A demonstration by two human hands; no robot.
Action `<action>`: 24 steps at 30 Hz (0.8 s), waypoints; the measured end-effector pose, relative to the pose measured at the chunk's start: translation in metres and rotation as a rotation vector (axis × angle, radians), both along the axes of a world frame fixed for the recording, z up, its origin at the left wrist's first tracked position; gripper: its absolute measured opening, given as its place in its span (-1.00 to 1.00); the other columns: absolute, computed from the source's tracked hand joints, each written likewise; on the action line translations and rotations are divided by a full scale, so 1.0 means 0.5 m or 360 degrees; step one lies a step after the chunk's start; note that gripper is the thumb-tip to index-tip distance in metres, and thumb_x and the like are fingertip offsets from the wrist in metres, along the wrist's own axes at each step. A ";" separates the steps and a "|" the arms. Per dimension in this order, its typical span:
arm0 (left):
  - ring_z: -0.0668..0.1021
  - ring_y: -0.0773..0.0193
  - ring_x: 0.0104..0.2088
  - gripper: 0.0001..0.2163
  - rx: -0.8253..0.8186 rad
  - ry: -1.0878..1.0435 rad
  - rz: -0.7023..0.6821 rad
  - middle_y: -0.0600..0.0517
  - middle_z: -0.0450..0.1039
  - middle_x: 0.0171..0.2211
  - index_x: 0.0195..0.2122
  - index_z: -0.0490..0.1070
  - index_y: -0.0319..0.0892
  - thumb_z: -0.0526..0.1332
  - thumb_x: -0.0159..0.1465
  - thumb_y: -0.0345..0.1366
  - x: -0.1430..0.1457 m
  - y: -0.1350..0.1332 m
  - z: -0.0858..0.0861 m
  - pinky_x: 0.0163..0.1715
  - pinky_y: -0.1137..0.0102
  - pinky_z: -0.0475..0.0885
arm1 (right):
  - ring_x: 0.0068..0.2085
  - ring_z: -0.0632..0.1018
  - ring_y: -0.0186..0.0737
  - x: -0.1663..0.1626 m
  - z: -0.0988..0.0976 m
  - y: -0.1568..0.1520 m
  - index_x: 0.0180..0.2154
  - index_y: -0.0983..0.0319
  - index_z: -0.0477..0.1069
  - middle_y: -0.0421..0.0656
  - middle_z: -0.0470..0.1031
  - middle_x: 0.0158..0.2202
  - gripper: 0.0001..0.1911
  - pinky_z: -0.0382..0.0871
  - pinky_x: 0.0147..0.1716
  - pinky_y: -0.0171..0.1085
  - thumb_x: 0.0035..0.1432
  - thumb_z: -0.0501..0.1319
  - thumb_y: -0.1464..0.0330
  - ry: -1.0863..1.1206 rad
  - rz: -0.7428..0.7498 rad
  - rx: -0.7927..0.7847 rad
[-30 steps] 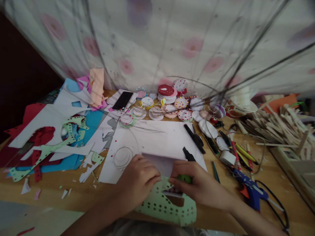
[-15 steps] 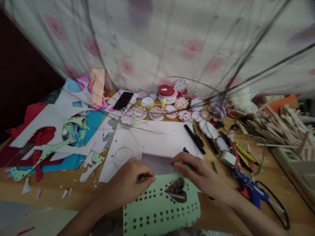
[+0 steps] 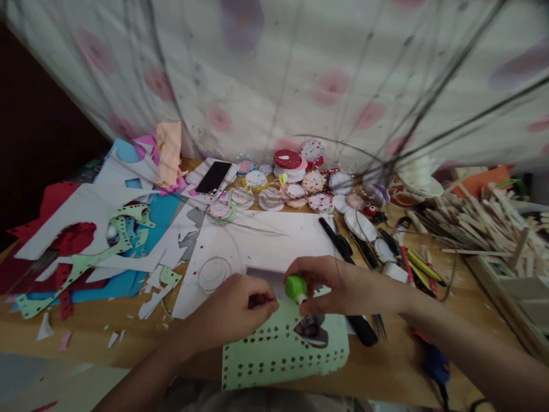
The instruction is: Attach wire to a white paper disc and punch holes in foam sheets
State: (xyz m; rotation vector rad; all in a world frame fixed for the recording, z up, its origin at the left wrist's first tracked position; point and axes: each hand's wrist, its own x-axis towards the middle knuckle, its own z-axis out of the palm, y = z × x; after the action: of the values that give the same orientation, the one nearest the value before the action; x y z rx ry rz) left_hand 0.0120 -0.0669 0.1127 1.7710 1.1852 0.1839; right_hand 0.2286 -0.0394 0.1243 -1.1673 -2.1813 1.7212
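My left hand point(image 3: 234, 306) is closed, its thumb and fingertips at the upper edge of a light green paper point(image 3: 261, 363) punched with rows of small flower shapes. A heart-shaped opening is cut into that paper. My right hand point(image 3: 330, 283) grips a small bright green bottle point(image 3: 295, 288), its pale tip tilted down towards the paper near the heart. A greyish-purple sheet point(image 3: 261, 274) lies partly hidden behind both hands, on top of a large white sheet point(image 3: 274, 234).
Coloured paper and offcuts point(image 3: 150, 246) cover the left side. Small round decorated pieces point(image 3: 270, 197) and a phone point(image 3: 213, 177) line the back. On the right are a black marker point(image 3: 334, 236), yellow-handled pliers point(image 3: 418, 264), a blue glue gun point(image 3: 436, 363) and wooden sticks point(image 3: 484, 223).
My right hand has turned and moved slightly left, bringing the green bottle into clear view above the paper. The green paper has shifted a little, and my left hand stays near its edge.
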 end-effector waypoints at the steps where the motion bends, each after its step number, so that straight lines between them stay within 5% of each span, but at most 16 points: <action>1: 0.45 0.33 -0.48 -0.79 0.0019 0.0007 -0.0001 0.08 0.46 -0.53 -0.43 0.50 -0.22 0.10 0.19 -0.29 0.001 -0.001 0.002 -0.52 0.49 0.22 | -0.35 0.44 -0.32 -0.003 0.005 -0.001 -0.16 0.24 0.37 -0.23 0.42 -0.36 -0.67 0.31 -0.38 -0.36 -0.01 0.32 0.37 -0.0089 0.0056 0.0114; 11: 0.51 0.29 -0.41 -0.81 0.0135 -0.0013 -0.0026 0.08 0.52 -0.46 -0.39 0.52 -0.18 0.09 0.21 -0.34 0.005 -0.005 -0.001 -0.42 0.47 0.28 | -0.29 0.47 -0.25 -0.018 0.008 -0.004 -0.17 0.21 0.45 -0.17 0.48 -0.29 -0.66 0.32 -0.31 -0.32 -0.06 0.36 0.39 -0.0329 0.0166 0.0573; 24: 0.52 0.26 -0.37 -0.81 0.0160 -0.0056 0.0047 0.05 0.54 -0.40 -0.37 0.52 -0.19 0.10 0.22 -0.36 0.005 -0.010 -0.012 -0.36 0.45 0.32 | -0.32 0.45 -0.28 -0.021 -0.011 -0.013 -0.15 0.22 0.44 -0.20 0.46 -0.31 -0.65 0.29 -0.36 -0.37 -0.05 0.35 0.33 -0.0277 0.0209 0.0394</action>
State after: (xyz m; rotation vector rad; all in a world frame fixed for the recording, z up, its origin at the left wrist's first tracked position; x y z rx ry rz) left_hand 0.0148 -0.0719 0.1067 1.8304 1.1951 0.2953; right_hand 0.2179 -0.0457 0.1187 -1.1715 -2.5386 1.3849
